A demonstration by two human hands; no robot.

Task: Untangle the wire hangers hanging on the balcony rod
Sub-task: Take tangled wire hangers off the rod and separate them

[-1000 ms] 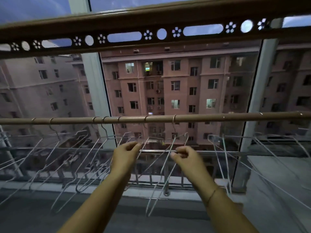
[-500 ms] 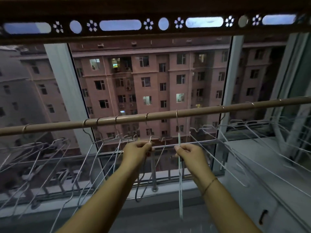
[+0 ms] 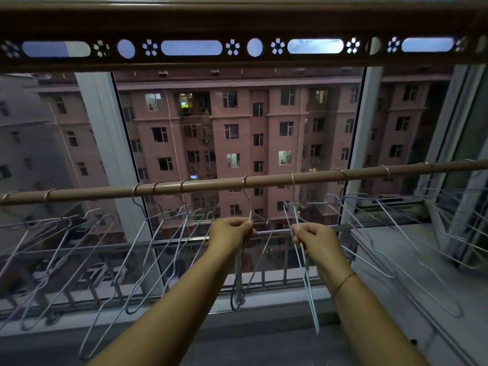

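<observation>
A brown balcony rod [image 3: 211,184] runs across the view with several white wire hangers hooked over it. My left hand [image 3: 231,232] pinches the neck of one hanger [image 3: 239,281] that hangs edge-on below its hook at the rod's middle. My right hand [image 3: 314,237] grips another hanger [image 3: 307,283], also turned edge-on, just to the right. The two held hangers hang apart from each other. A bunch of hangers [image 3: 111,254] fans out to the left and another bunch [image 3: 396,233] to the right.
A dark perforated drying rack beam [image 3: 237,48] spans overhead. Behind the rod are window glass, a metal railing [image 3: 163,243] and white window frames [image 3: 105,143]. A white ledge [image 3: 422,286] lies to the lower right. An apartment building stands outside.
The two hangers in my hands have moved apart and now hang separately, edge-on. The view has tilted and shifted right, so the rod slopes up to the right.
</observation>
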